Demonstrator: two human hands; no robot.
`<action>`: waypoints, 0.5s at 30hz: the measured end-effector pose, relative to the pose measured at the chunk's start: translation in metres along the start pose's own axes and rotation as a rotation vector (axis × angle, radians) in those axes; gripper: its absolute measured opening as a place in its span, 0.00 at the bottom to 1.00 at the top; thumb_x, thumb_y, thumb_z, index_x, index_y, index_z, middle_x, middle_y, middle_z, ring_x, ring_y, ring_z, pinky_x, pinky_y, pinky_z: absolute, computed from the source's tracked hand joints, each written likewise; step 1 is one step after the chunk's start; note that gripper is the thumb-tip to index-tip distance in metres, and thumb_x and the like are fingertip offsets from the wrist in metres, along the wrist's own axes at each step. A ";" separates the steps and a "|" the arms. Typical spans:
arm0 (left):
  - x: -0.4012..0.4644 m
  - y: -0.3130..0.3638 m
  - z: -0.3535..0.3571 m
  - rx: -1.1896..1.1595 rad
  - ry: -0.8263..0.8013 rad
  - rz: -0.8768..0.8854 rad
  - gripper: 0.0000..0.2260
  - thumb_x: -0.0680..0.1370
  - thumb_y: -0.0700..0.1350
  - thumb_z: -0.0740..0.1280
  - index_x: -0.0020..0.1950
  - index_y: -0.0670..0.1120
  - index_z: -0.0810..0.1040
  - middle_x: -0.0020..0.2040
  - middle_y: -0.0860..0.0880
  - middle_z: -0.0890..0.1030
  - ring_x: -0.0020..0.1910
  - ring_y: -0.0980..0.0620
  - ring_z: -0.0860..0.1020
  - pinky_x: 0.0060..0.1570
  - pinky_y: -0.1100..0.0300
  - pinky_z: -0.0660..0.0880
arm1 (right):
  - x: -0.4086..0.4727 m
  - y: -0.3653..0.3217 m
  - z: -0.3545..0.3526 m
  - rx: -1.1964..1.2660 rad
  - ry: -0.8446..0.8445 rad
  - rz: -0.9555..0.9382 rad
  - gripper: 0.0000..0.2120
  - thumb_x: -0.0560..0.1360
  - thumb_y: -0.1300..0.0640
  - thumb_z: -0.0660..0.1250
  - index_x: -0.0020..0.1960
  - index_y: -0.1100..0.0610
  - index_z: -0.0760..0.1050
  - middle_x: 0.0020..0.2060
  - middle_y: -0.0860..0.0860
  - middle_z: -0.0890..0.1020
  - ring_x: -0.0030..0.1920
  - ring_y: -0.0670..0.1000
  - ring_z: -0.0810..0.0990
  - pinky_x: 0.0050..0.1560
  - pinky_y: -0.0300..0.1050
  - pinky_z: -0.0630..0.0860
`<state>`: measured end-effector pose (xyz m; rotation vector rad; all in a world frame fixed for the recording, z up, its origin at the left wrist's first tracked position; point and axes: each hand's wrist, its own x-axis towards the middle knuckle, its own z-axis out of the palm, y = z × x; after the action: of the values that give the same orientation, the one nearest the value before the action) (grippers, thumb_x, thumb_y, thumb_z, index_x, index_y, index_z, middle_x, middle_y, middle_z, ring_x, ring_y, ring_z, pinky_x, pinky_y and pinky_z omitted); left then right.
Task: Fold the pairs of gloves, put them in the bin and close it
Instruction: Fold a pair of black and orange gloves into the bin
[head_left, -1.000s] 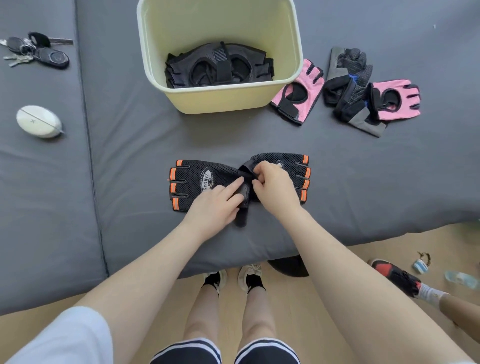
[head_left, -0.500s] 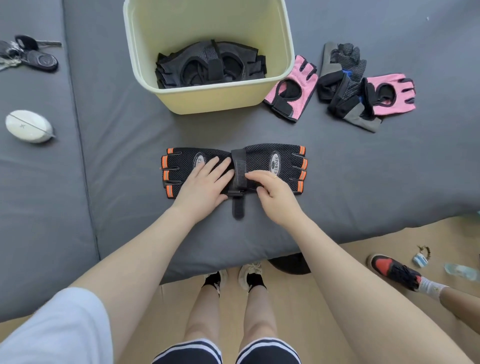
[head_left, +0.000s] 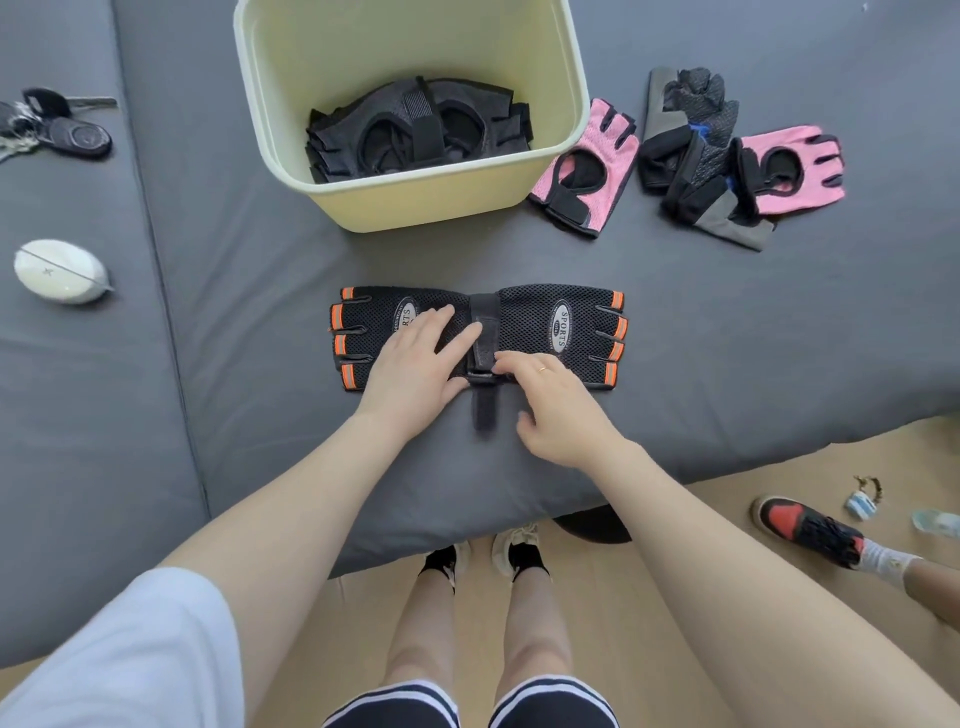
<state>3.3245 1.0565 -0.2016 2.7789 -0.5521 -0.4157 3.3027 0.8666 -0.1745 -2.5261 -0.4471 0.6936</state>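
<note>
Left hand (head_left: 415, 358) hides black gloves' (head_left: 550, 327) left logo — bin (head_left: 415, 208) top cropped.

Black mesh gloves (head_left: 524, 322) – orange finger bands; pale yellow bin (head_left: 415, 202); pink gloves (head_left: 587, 176); grey cushion (head_left: 234, 312).

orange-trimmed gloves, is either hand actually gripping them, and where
No grip: the left hand lies flat on the left glove, and the right hand fingertips press at the strap joining the orange-trimmed gloves.

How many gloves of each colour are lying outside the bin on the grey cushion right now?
Black mesh gloves with orange finger trim, under both hands, the left hand and the right hand: 2
Pink fingerless gloves: 2
Grey and black gloves: 2
Total outside the pale yellow bin: 6
</note>
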 end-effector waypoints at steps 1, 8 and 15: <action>0.000 0.002 -0.001 -0.012 0.015 -0.007 0.29 0.66 0.44 0.76 0.65 0.44 0.74 0.62 0.34 0.75 0.59 0.33 0.75 0.54 0.41 0.74 | -0.003 0.001 0.004 -0.065 0.016 -0.039 0.24 0.65 0.66 0.67 0.61 0.57 0.72 0.67 0.54 0.72 0.63 0.59 0.71 0.57 0.55 0.73; 0.002 0.007 -0.001 -0.066 0.019 0.008 0.20 0.62 0.41 0.76 0.53 0.46 0.80 0.57 0.38 0.78 0.57 0.33 0.76 0.51 0.38 0.73 | 0.008 -0.009 0.023 -0.107 0.260 -0.037 0.07 0.69 0.55 0.62 0.41 0.57 0.77 0.54 0.56 0.81 0.46 0.61 0.79 0.41 0.51 0.77; 0.007 -0.002 -0.009 -0.128 -0.045 0.069 0.16 0.64 0.40 0.77 0.50 0.50 0.83 0.60 0.38 0.78 0.58 0.32 0.75 0.50 0.37 0.73 | 0.031 -0.018 0.011 0.369 0.265 0.413 0.06 0.74 0.57 0.64 0.39 0.53 0.70 0.40 0.49 0.74 0.45 0.54 0.74 0.53 0.56 0.72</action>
<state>3.3341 1.0578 -0.1952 2.6258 -0.6081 -0.4817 3.3190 0.8989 -0.1853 -2.3196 0.2812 0.5130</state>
